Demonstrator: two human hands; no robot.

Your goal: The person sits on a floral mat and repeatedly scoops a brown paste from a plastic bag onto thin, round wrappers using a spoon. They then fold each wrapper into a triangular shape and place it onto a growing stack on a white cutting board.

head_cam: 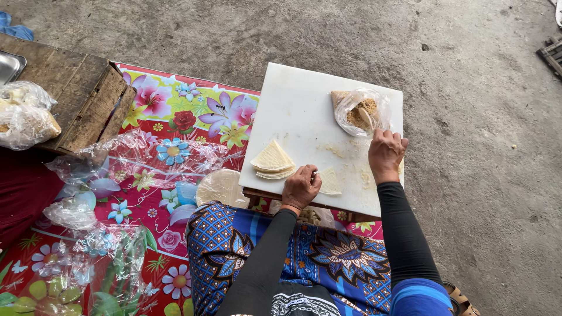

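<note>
Both hands rest on the white board [304, 111], left hand [301, 187] touching a wrapper piece [331, 181].

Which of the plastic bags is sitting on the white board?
The small clear bag of brown crumbs at the board's far right corner, just beyond the right hand. The other bags lie on the wooden crate and floral mat, off to the left.

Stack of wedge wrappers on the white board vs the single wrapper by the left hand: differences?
The stack of pale yellow wedge-shaped wrappers holds several sheets piled up; the single pale wrapper piece lies flat, one layer. The stack sits clear of both hands; the single piece touches the left hand. The stack looks yellower, while the single piece nearly blends into the white cutting board. Both are thin wedges lying on that board.
</note>
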